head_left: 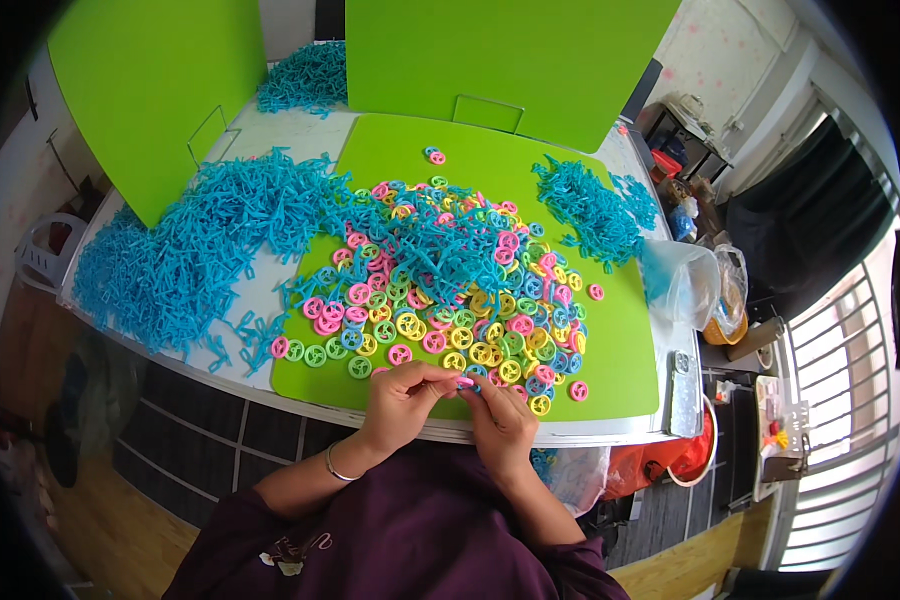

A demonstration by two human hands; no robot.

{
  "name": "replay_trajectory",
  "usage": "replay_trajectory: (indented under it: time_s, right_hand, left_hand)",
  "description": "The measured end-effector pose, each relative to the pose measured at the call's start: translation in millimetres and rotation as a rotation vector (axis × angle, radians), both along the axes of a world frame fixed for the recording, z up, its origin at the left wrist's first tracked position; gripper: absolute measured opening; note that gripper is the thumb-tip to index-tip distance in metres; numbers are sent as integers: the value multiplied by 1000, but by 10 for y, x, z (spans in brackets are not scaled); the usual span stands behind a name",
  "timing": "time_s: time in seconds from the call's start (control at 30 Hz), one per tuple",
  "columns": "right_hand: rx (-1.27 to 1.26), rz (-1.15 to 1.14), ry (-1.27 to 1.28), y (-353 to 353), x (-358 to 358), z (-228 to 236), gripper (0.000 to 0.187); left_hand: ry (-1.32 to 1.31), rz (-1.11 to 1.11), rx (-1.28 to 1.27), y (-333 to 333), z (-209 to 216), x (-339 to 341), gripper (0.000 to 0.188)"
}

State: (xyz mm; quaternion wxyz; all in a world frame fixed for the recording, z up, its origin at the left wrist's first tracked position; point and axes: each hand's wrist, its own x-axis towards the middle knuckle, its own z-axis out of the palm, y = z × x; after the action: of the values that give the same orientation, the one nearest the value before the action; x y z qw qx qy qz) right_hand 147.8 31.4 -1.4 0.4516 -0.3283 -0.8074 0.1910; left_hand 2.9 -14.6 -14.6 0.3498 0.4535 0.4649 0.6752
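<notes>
At the table's front edge my two hands meet, fingertips pinched close together. Between the fingers of my left hand [402,402] is a small pink plastic wheel [464,382]. My right hand [502,420] is closed against it, its fingertips on a bit of blue plastic whose shape is mostly hidden. Just beyond lies a wide heap of spoked plastic wheels [407,325] in pink, yellow, green and blue. On top of this heap rests a mound of thin teal plastic clips [450,250].
A large teal pile [185,250] covers the table's left side; smaller ones lie at back left [305,78] and right [590,210]. Upright green boards [510,60] stand behind the green mat [620,350]. A phone [684,395] and clear plastic bag [678,280] sit at the right edge.
</notes>
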Motion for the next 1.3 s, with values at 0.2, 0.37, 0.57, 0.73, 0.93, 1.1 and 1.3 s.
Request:
replay_trajectory:
  time_s: [0.2,0.37,0.57,0.73,0.93,1.1,1.3]
  right_hand:
    - [-433,135,127,7,60,-24,33]
    - [-427,223,92,5,169,57,37]
    - [597,402,-261,195,276,286,34]
    - [-112,528,176,52,257,182,17]
    - [-1145,371,715,204,184,128,26]
    - [-1239,437,792,247,160,157,24]
    - [-1272,466,735,269,174,149,17]
  left_hand:
    - [-7,-92,-71,4,64,-28,13]
    - [-257,-178,-198,8,102,-111,19]
    - [-317,-372,-370,-75,119,-190,21]
    - [473,-17,-219,71,312,-287,22]
    - [1092,255,-88,191,276,-408,25]
    - [1051,230,-112,237,158,-463,24]
    - [1038,234,-76,230,244,-423,14]
